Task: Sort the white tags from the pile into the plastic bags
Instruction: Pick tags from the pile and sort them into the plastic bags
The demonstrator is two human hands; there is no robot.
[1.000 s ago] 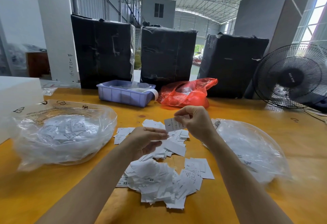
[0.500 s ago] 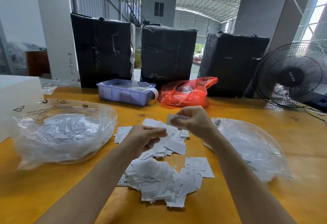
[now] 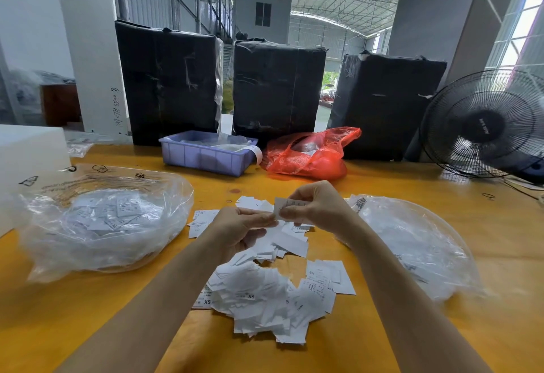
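Observation:
A loose pile of white tags (image 3: 265,302) lies on the yellow table in front of me, and more tags (image 3: 291,243) are spread behind it under my hands. My right hand (image 3: 321,208) pinches one white tag (image 3: 283,206) above the spread, holding it upright. My left hand (image 3: 241,225) is closed, and its fingertips meet that tag's lower left edge. A clear plastic bag (image 3: 103,225) on the left holds several tags. Another clear plastic bag (image 3: 418,243) lies on the right, with a few tags faintly visible inside.
A purple tray (image 3: 206,156) and a red plastic bag (image 3: 309,156) sit at the back of the yellow table (image 3: 59,313). Behind them stand three black wrapped bales (image 3: 276,90). A black fan (image 3: 485,125) is at the far right, a white box (image 3: 26,152) at the far left.
Half a second ago my right hand held the tag flat, apart from my left hand. Now the tag stands upright again and my left fingertips touch its edge.

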